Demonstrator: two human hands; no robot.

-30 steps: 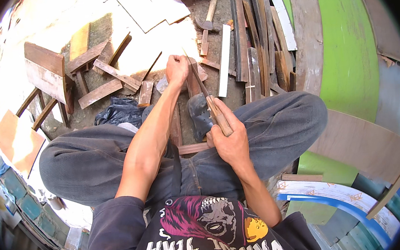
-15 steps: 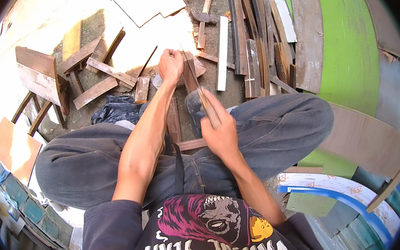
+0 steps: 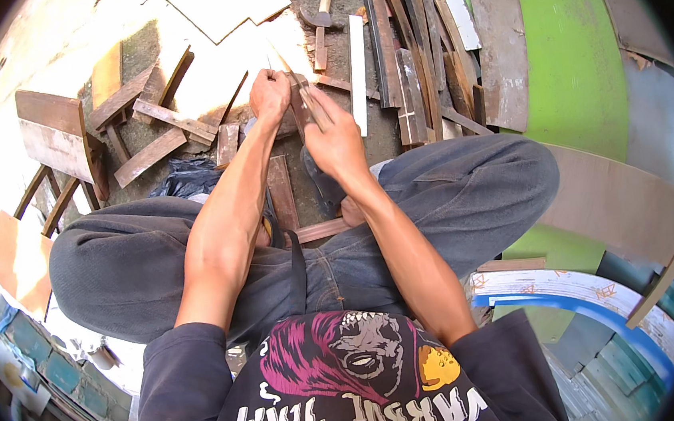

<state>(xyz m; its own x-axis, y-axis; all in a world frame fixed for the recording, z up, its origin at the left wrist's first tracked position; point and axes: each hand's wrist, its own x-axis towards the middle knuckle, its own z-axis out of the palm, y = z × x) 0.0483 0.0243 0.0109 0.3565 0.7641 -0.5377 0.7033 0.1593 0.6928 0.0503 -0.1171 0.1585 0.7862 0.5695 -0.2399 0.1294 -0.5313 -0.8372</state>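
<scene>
Past my crossed legs, my left hand (image 3: 269,94) is closed at the far end of a narrow brown wood piece (image 3: 302,121), its fingertips hidden from me. My right hand (image 3: 334,137) grips a tool that looks like a hand saw, with fingers stretched along its handle. The thin blade (image 3: 284,61) shows nearly edge-on and points away from me across the wood piece. My two hands are close together, with the wood between them. Where blade and wood meet is hard to make out.
Offcuts (image 3: 152,156) and a black plastic bag (image 3: 186,178) lie to the left. A hammer (image 3: 323,11) and a white strip (image 3: 358,76) are ahead. Long boards (image 3: 418,35) and a green panel (image 3: 572,61) fill the right. A wood bar (image 3: 319,230) lies between my feet.
My right hand has pushed forward and away from me with the saw, coming up beside my left hand. The left hand keeps its hold; the whole view has shifted slightly.
</scene>
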